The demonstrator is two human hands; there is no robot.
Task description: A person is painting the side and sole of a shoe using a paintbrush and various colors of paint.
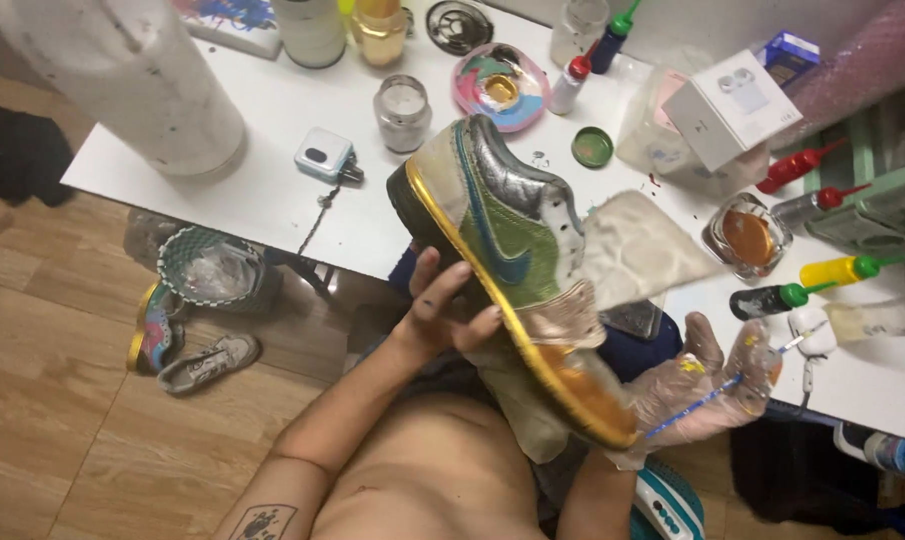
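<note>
- The left hand (pixel 442 310) is bare and grips a painted sneaker (pixel 517 250) from below, fingers curled against the sole's edge; the shoe is lifted clear above the person's lap, tilted, its heel toward the white table (pixel 272 190) and its toe toward the body
- The sneaker shows a silver heel, a green side panel with a blue curved stripe, a gold-yellow midsole and an orange-gold toe; a pale cloth (pixel 642 250) hangs from its opening
- The right hand (pixel 717 385) wears a clear plastic glove smeared with paint; it pinches a thin blue-handled paintbrush (pixel 717 395), the bristle end close to the shoe's toe
- On the table: a glass jar (pixel 402 112) of white stuff; a round palette dish (pixel 500 88) with mixed colours; a green lid (pixel 592 147); a white box (pixel 729 108); a glass dish of orange paint (pixel 747 237)
- Squeeze bottles with red, green and yellow bodies (pixel 842 270) lie near the right edge
- On the wooden floor left of the person lie two more sneakers (pixel 187 345), beside a checkered basket (pixel 217 268)
</note>
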